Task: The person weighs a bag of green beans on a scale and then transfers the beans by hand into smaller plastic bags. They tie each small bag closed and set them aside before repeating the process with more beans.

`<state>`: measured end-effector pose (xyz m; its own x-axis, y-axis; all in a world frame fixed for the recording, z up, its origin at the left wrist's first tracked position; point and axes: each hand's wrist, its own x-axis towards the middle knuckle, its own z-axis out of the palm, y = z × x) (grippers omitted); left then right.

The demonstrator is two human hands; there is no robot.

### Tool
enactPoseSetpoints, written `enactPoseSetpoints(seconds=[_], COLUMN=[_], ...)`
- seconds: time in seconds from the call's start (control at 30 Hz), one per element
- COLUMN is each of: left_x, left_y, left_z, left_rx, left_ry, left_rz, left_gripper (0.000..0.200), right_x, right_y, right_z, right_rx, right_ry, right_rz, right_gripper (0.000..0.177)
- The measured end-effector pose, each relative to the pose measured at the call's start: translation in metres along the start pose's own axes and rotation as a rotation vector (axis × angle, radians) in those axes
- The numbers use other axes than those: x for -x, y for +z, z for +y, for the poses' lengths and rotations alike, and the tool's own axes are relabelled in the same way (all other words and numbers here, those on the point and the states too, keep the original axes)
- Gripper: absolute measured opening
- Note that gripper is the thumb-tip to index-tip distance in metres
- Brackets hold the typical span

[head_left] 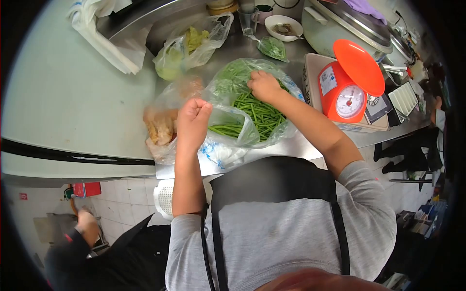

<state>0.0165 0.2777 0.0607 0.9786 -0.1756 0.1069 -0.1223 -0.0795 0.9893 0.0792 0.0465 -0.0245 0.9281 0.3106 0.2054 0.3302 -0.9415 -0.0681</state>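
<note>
A large clear plastic bag point(228, 75) full of green beans point(262, 116) lies open on the metal counter. My right hand point(264, 86) reaches into its upper part, fingers curled down onto the contents; what they hold, if anything, is hidden. My left hand point(194, 116) is over the bag's left side, thumb and fingers pressed together near the plastic; anything between them is too small to name. Left of that hand, a second clear bag holds pale raw meat point(162, 127).
A red kitchen scale point(342, 97) stands right of the beans. Behind are a bag of leafy vegetables point(194, 41), a small bag of greens point(273, 48), a white bowl point(284, 28) and a big lidded pot point(340, 29). Another person's arm point(87, 228) shows at lower left.
</note>
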Motion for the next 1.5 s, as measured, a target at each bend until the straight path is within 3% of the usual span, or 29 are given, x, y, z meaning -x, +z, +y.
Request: enactPoseSetpoints(seconds=[0.03, 0.17, 0.27, 0.37, 0.5, 0.6, 0.63, 0.73, 0.77, 0.83, 0.93, 1.13, 1.23, 1.33, 1.43, 1.5], left_x=[0.001, 0.002, 0.0, -0.001, -0.001, 0.002, 0.002, 0.004, 0.004, 0.002, 0.004, 0.006, 0.005, 0.003, 0.002, 0.002], left_y=[-0.002, -0.012, -0.008, 0.001, 0.003, 0.001, 0.001, 0.0, -0.001, -0.001, 0.005, 0.003, 0.004, 0.007, 0.005, 0.004], left_z=[0.0, -0.003, -0.002, 0.002, 0.001, 0.003, 0.003, 0.004, 0.003, 0.003, 0.009, 0.005, 0.003, 0.004, 0.003, 0.002], left_rx=[-0.014, -0.012, 0.007, 0.013, 0.034, 0.005, -0.006, -0.011, 0.0, 0.022, 0.025, 0.039, 0.038, 0.049, 0.022, 0.042], left_ry=[-0.003, -0.014, -0.02, -0.003, -0.003, -0.002, 0.003, -0.015, -0.01, 0.003, -0.019, -0.018, -0.004, 0.016, 0.011, 0.014], left_rz=[0.005, 0.029, 0.014, -0.008, -0.039, -0.023, -0.016, -0.008, -0.02, -0.048, -0.042, -0.053, -0.051, -0.053, -0.053, -0.059], left_gripper=[0.007, 0.007, 0.006, 0.007, 0.007, 0.007, 0.007, 0.008, 0.007, 0.007, 0.006, 0.006, 0.007, 0.007, 0.007, 0.007], right_x=[-0.001, 0.013, 0.032, 0.027, 0.045, 0.053, 0.061, 0.049, 0.041, 0.018, -0.014, -0.016, -0.001, 0.009, 0.022, 0.021], right_y=[-0.005, -0.058, -0.068, -0.04, 0.014, 0.012, 0.022, -0.002, -0.01, -0.025, -0.016, 0.01, 0.013, -0.018, -0.006, -0.019], right_z=[0.001, -0.004, -0.009, -0.004, -0.03, -0.035, -0.032, -0.014, -0.008, 0.004, 0.02, 0.017, 0.022, 0.015, 0.018, 0.019], right_rx=[0.02, -0.141, -0.089, -0.131, 0.038, -0.144, -0.234, -0.415, -0.39, -0.293, -0.22, -0.109, -0.272, -0.348, -0.377, -0.715], right_ry=[-0.012, 0.046, 0.261, 0.359, 0.282, 0.156, 0.113, 0.183, 0.211, 0.301, 0.293, 0.184, 0.236, 0.25, 0.228, 0.225], right_rz=[-0.04, 0.138, -0.382, -0.65, -0.117, -0.275, -0.182, -0.389, -0.259, -0.193, -0.257, -0.115, -0.175, -0.42, -0.102, -0.181], right_gripper=[0.017, 0.02, 0.018, 0.024, 0.039, 0.033, 0.028, 0.027, 0.026, 0.028, 0.035, 0.05, 0.05, 0.048, 0.042, 0.041])
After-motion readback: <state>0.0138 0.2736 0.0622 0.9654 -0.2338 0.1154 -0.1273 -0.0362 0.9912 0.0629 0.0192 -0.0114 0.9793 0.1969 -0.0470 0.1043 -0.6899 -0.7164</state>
